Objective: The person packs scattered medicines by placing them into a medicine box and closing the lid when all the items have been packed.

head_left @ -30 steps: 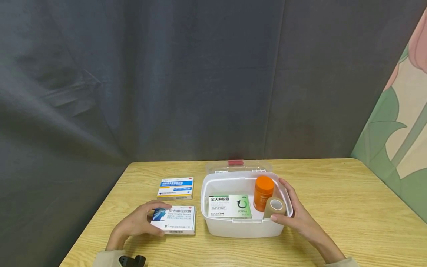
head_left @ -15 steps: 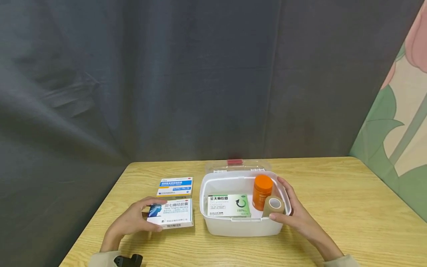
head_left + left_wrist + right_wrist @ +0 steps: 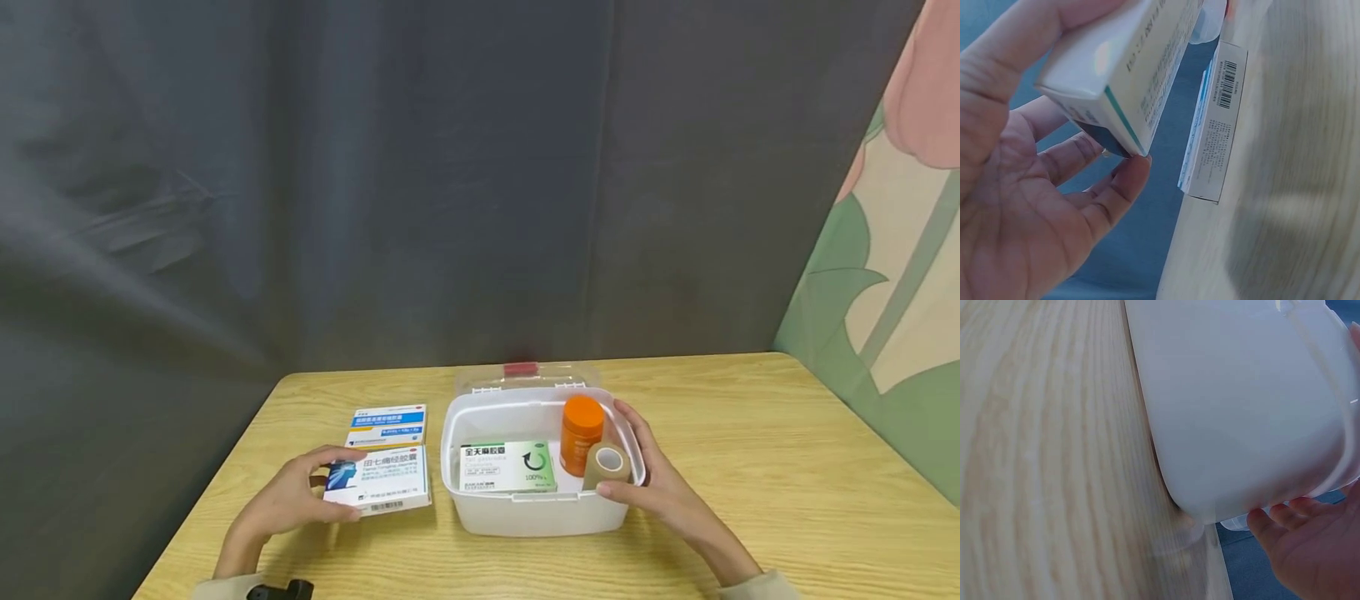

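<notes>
My left hand (image 3: pixel 281 504) grips the left end of a white medicine box (image 3: pixel 386 477) with a blue head picture, thumb in front and fingers behind. In the left wrist view this medicine box (image 3: pixel 1141 69) is raised above the table. My right hand (image 3: pixel 667 496) holds the right end of a white plastic storage box (image 3: pixel 540 515), its thumb over the front rim and its fingers along the side wall. Inside stand a green-and-white medicine box (image 3: pixel 506 467), an orange bottle (image 3: pixel 579 450) and a tan bandage roll (image 3: pixel 595 473), close to my right thumb.
A blue-and-white medicine box (image 3: pixel 386 423) lies on the wooden table (image 3: pixel 750 450), just behind the held one. The storage box's clear lid (image 3: pixel 555 375), with a red latch (image 3: pixel 521 368), is folded back behind it. A dark curtain (image 3: pixel 450 183) hangs beyond the table.
My left hand has lifted the white medicine box off the table and moved it slightly back, so it overlaps the front of the blue-and-white one. My right hand stays on the storage box.
</notes>
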Demonstrator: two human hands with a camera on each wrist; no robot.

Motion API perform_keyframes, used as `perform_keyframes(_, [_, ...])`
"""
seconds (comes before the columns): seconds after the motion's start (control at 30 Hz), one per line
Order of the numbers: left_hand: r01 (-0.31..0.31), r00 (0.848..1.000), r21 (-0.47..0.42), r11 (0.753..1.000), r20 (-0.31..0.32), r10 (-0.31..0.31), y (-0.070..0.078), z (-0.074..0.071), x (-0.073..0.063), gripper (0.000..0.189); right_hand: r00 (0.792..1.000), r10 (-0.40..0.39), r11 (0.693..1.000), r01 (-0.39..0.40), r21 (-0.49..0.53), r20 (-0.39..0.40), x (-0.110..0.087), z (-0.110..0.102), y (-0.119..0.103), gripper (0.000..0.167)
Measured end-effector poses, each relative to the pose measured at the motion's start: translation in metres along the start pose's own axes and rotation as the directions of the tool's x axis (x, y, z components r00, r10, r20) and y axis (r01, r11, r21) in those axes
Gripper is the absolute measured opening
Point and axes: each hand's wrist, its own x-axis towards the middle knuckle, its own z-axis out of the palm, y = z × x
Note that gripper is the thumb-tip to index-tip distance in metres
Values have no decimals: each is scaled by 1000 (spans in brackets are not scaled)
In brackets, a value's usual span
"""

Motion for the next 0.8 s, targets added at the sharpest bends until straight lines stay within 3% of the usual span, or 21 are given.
perform_keyframes(0.23, [34, 998, 38, 999, -60, -31, 12, -7, 0, 63, 1000, -6, 1000, 6, -2, -7, 0, 1, 0, 99])
perform_keyframes(0.47, [-1, 993, 77, 997, -114, 10, 21, -11, 5, 63, 1000, -5, 1000, 5, -1, -10, 1, 1, 0, 99])
perform_keyframes(0.8, [-5, 988, 78, 997, -156, 17, 28, -14, 6, 61, 1000, -3, 1000, 3, -1, -1, 0, 1, -1, 99])
